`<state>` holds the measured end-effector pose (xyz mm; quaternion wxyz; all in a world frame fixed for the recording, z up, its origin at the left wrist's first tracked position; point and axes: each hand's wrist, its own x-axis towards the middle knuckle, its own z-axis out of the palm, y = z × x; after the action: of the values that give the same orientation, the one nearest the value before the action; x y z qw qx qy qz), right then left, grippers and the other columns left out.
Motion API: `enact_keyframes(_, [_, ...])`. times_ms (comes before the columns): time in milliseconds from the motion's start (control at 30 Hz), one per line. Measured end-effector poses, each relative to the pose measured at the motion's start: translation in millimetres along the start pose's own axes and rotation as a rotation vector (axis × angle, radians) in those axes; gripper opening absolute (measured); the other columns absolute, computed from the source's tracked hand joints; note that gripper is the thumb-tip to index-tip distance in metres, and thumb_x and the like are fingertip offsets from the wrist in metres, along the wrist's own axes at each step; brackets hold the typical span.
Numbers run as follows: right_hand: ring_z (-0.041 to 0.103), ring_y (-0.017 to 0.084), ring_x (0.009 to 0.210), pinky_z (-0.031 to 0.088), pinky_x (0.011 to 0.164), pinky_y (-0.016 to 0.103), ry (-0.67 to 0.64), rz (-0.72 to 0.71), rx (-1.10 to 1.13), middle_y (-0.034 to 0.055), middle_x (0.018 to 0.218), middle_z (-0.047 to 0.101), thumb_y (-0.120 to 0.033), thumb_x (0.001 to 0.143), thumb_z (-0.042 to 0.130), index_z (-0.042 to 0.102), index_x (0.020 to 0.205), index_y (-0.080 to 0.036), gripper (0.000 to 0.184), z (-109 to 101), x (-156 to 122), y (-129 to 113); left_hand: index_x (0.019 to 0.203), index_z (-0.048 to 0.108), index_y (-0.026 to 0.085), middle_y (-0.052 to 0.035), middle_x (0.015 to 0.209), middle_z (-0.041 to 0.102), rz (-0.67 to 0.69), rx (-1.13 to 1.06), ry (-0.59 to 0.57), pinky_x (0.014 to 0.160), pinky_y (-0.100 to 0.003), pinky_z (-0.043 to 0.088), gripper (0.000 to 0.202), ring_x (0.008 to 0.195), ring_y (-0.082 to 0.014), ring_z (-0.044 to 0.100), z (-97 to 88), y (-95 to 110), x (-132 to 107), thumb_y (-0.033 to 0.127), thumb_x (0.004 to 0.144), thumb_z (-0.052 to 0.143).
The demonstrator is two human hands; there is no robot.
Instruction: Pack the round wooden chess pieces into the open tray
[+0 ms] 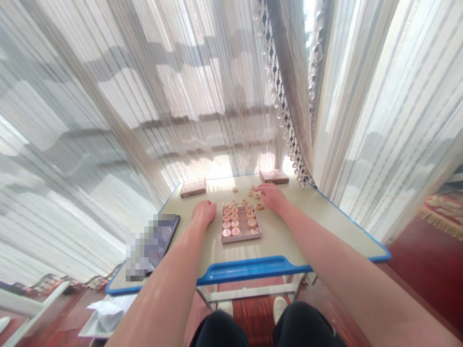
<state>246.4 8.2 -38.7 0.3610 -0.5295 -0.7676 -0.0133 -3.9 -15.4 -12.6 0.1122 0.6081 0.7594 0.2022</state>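
A shallow open box (241, 237) stands on the table, with round wooden Chinese chess pieces (235, 224) in two columns at its left and one column down its right side. Between these columns the box floor shows. My left hand (204, 212) rests on the table left of the box, its fingers curled; whatever is inside them is hidden. Beyond the box's far right corner, my right hand (272, 196) reaches with outstretched fingers to several loose pieces (257, 196). Its fingertips are at these pieces. Another loose piece (260, 206) lies just below that hand.
Two flat boxes stand at the far edge, one on the left (193, 188) and one on the right (275, 176). A dark tablet (162, 246), partly blurred out, lies at the left. The table (304, 231) has a blue rim; curtains (217, 96) hang behind it.
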Motion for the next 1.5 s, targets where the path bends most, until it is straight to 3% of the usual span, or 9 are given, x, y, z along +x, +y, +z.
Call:
enact_keyframes(200, [0.052, 0.017, 0.109, 0.037, 0.099, 0.031, -0.158, -0.053, 0.066, 0.0006, 0.110, 0.066, -0.016, 0.086, 0.043, 0.067, 0.106, -0.025, 0.033, 5.3, 1.9, -8.3, 0.073, 0.064, 0.018, -0.0102, 0.078, 0.069, 0.096, 0.002, 0.162, 0.068, -0.032, 0.044, 0.028, 0.082, -0.0260, 0.063, 4.3, 0.4, 1.2, 0.034, 0.076, 0.041])
enact_keyframes(333, [0.053, 0.018, 0.107, 0.037, 0.099, 0.033, -0.082, 0.016, 0.070, 0.0018, 0.108, 0.067, -0.019, 0.087, 0.039, 0.068, 0.101, -0.022, 0.032, 3.6, 3.3, -7.5, 0.079, 0.066, 0.019, -0.0046, 0.067, 0.068, 0.166, -0.137, 0.206, 0.070, -0.029, 0.045, 0.029, 0.074, -0.0213, 0.064, 3.7, -4.2, 0.8, 0.032, 0.078, 0.039])
enact_keyframes(433, [0.051, 0.019, 0.112, 0.034, 0.102, 0.035, -0.058, 0.068, 0.065, 0.0039, 0.116, 0.063, -0.019, 0.088, 0.036, 0.065, 0.107, -0.020, 0.034, 2.7, 3.7, -2.6, 0.097, 0.066, 0.019, -0.0051, 0.087, 0.071, 0.281, -0.178, 0.275, 0.081, -0.030, 0.045, 0.033, 0.087, -0.0208, 0.063, 7.8, -3.8, 3.6, 0.026, 0.077, 0.041])
enact_keyframes(533, [0.048, 0.020, 0.117, 0.031, 0.105, 0.037, -0.175, 0.103, 0.057, 0.0067, 0.124, 0.058, -0.023, 0.089, 0.037, 0.061, 0.114, -0.018, 0.035, 3.4, 3.3, -1.2, 0.107, 0.065, 0.019, -0.0049, 0.109, 0.067, 0.440, -0.166, 0.174, 0.094, -0.029, 0.040, 0.042, 0.106, -0.0196, 0.057, 15.7, -1.9, 7.9, 0.014, 0.074, 0.040])
enact_keyframes(667, [0.049, 0.018, 0.118, 0.033, 0.104, 0.035, -0.209, 0.155, 0.110, 0.0059, 0.124, 0.058, -0.018, 0.088, 0.037, 0.061, 0.114, -0.019, 0.036, 2.9, 2.7, -2.5, 0.102, 0.069, 0.018, -0.0056, 0.112, 0.066, 0.444, -0.100, 0.007, 0.099, -0.031, 0.039, 0.045, 0.110, -0.0211, 0.056, 23.9, -3.1, 14.4, 0.007, 0.070, 0.040])
enact_keyframes(867, [0.050, 0.018, 0.116, 0.034, 0.103, 0.033, -0.179, 0.218, 0.104, 0.0084, 0.122, 0.059, -0.007, 0.082, 0.036, 0.061, 0.111, -0.016, 0.040, 2.5, 2.7, -0.1, 0.110, 0.065, 0.019, -0.0058, 0.117, 0.063, 0.474, -0.100, 0.024, 0.101, -0.034, 0.037, 0.051, 0.113, -0.0215, 0.053, 27.1, -6.9, 19.8, 0.004, 0.068, 0.041])
enact_keyframes(1133, [0.048, 0.020, 0.120, 0.032, 0.104, 0.035, -0.219, 0.184, 0.167, 0.0071, 0.128, 0.055, -0.022, 0.089, 0.035, 0.057, 0.120, -0.018, 0.038, 0.0, 0.8, -4.7, 0.106, 0.068, 0.024, 0.0006, 0.116, 0.063, 0.573, -0.162, -0.027, 0.103, -0.030, 0.036, 0.061, 0.113, -0.0192, 0.052, 23.2, -3.8, 13.9, -0.003, 0.059, 0.041])
enact_keyframes(1267, [0.046, 0.020, 0.121, 0.030, 0.105, 0.036, -0.212, 0.184, 0.175, 0.0066, 0.130, 0.053, -0.023, 0.090, 0.034, 0.055, 0.122, -0.019, 0.039, 0.3, 0.7, -5.1, 0.103, 0.069, 0.023, -0.0001, 0.117, 0.063, 0.516, -0.190, -0.095, 0.105, -0.032, 0.034, 0.060, 0.115, -0.0193, 0.052, 23.7, -4.4, 16.8, -0.005, 0.059, 0.038])
enact_keyframes(1500, [0.050, 0.020, 0.117, 0.034, 0.103, 0.036, -0.157, 0.218, 0.172, 0.0034, 0.125, 0.058, -0.025, 0.089, 0.037, 0.061, 0.114, -0.024, 0.035, -0.2, 0.4, -3.5, 0.103, 0.069, 0.022, -0.0032, 0.109, 0.067, 0.421, -0.303, -0.065, 0.100, -0.037, 0.039, 0.058, 0.110, -0.0231, 0.056, 22.5, -3.3, 15.9, -0.005, 0.059, 0.043])
